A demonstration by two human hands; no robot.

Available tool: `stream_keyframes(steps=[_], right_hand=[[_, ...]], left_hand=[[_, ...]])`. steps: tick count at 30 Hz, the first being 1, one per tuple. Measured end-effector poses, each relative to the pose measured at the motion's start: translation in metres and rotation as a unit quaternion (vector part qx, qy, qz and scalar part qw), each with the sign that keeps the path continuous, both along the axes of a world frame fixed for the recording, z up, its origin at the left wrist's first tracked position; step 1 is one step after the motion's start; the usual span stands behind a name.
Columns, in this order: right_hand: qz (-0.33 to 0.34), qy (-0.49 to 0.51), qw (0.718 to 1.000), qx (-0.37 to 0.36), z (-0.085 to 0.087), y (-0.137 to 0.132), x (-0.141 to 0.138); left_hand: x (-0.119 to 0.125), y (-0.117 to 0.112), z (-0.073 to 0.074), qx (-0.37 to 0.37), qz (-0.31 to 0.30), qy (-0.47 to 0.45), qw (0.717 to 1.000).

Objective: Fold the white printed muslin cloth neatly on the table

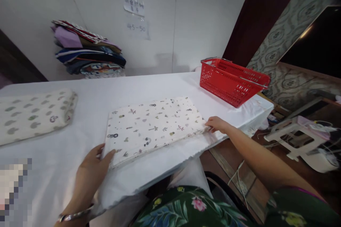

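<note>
A white folded cloth (151, 127) printed with small grey and green plant figures lies flat on the white-covered table, spread as a neat rectangle. At its near left corner, my left hand (93, 165) has the thumb on top and the fingers along the left edge, gripping it. My right hand (217, 125) pinches the near right corner between thumb and fingers; the fingertips are partly hidden by the fabric. A silver bangle circles my left wrist.
Left on the white tablecloth (165, 87) lies a thicker folded fabric (34, 111) with grey-green spots. A red basket (231, 81) stands at the back right, and a stack of folded clothes (89, 51) at the back left. A white plastic stool (301, 134) and cables are beyond the right edge.
</note>
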State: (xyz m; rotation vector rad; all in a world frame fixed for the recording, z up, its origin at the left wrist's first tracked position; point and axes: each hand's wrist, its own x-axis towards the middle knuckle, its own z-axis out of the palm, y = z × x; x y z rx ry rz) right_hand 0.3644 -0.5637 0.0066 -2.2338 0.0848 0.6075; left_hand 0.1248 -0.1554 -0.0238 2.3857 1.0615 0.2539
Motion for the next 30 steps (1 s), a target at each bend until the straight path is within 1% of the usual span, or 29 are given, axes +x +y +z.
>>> stream_keyframes(steps=[2, 4, 8, 11, 13, 15, 17, 18, 21, 23, 24, 27, 28, 30], right_hand=[[-0.007, -0.03, 0.999, 0.014, -0.001, -0.002, -0.001], [-0.012, -0.041, 0.999, 0.018, -0.004, -0.005, -0.002], [-0.015, -0.016, 1.0, -0.002, -0.013, -0.006, -0.005], [-0.003, -0.005, 1.0, -0.019, -0.018, -0.005, -0.004], [0.017, 0.008, 0.998, -0.055, -0.018, -0.005, -0.001], [0.05, 0.005, 0.993, -0.109, -0.017, -0.005, 0.005], [0.09, -0.044, 0.983, -0.153, -0.016, -0.004, 0.011], [0.107, -0.091, 0.976, -0.166, -0.015, -0.001, 0.015], [0.138, -0.257, 0.941, -0.169, -0.012, 0.019, 0.024], [0.159, -0.329, 0.918, -0.154, -0.012, 0.041, 0.03], [0.178, -0.35, 0.908, -0.148, -0.014, 0.054, 0.034], [0.248, -0.37, 0.879, -0.17, -0.023, 0.089, 0.047], [0.263, -0.36, 0.875, -0.191, -0.027, 0.097, 0.052], [0.265, -0.325, 0.876, -0.237, -0.037, 0.107, 0.061]], left_hand=[[-0.001, 0.002, -0.002, -0.032, -0.007, -0.012, 0.999], [-0.001, 0.004, -0.004, -0.044, -0.01, -0.026, 0.999], [-0.003, 0.005, -0.006, -0.035, -0.017, -0.045, 0.998], [-0.004, 0.004, -0.009, -0.023, -0.019, -0.051, 0.998], [-0.006, 0.004, -0.012, -0.009, -0.027, -0.052, 0.998], [-0.008, 0.003, -0.012, 0.014, -0.034, -0.042, 0.998], [-0.008, 0.001, -0.011, 0.056, -0.04, -0.029, 0.997], [-0.007, -0.001, -0.009, 0.085, -0.046, -0.03, 0.995], [-0.002, -0.007, -0.007, 0.17, -0.091, -0.072, 0.979], [0.003, -0.011, -0.009, 0.202, -0.133, -0.091, 0.966], [0.005, -0.013, -0.012, 0.211, -0.151, -0.086, 0.962], [0.006, -0.014, -0.025, 0.212, -0.176, -0.025, 0.961], [0.005, -0.013, -0.029, 0.208, -0.178, -0.004, 0.962], [0.002, -0.011, -0.034, 0.201, -0.181, 0.022, 0.963]])
